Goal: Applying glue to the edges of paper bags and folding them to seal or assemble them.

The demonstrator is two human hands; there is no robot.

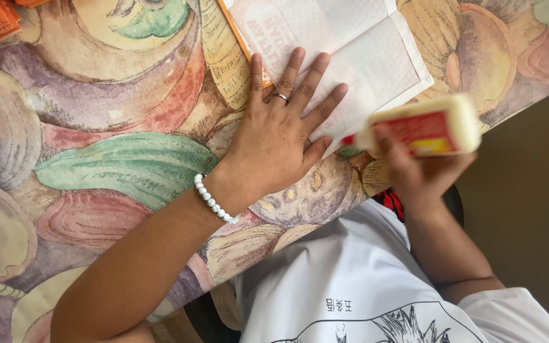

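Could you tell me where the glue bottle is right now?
In the head view, the glue bottle is at right, held in the right hand, beside the white paper.

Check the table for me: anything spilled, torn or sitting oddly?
Nothing spilled or torn shows. The left hand lies flat on the folded white paper, which lies askew to the table edge. The right hand holds a blurred glue bottle.

A table (96,159) fills the view from seven through twelve to two o'clock, under a cloth (128,168) painted with large fruits in purple, green, red and tan. A plain brown floor (528,203) lies at four o'clock. Soft daylight falls evenly.
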